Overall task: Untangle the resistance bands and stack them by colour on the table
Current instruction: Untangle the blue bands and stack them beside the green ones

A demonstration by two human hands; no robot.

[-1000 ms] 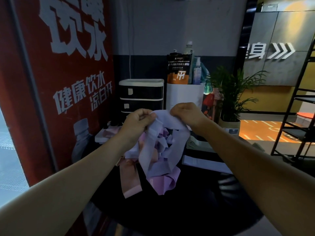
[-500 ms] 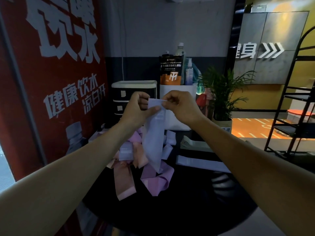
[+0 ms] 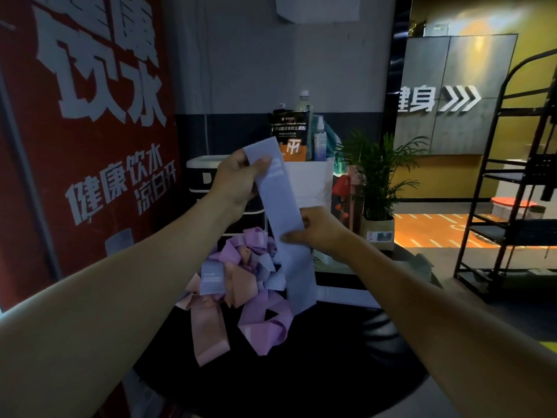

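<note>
The left hand (image 3: 238,179) was raised above the round black desk (image 3: 301,372), its grip closed on the top end of a lavender-blue band (image 3: 281,206), thumb pressed across the front of the strip. The band hung down in a long flat length, its lower end dangling just above the desk's far half. The right hand (image 3: 319,230) pinched the same band lower down, at about its middle, fingers curled against its right edge. Beneath and to the left, the tangled pile of bands (image 3: 238,285) lay on the desk near its far left edge: pink, purple and lavender strips knotted together, with one pink strip trailing toward the desk's centre. Another pale band (image 3: 343,292) lay flat at the far right edge. Behind stood a white bin (image 3: 310,182) and a potted plant (image 3: 379,176).
</note>
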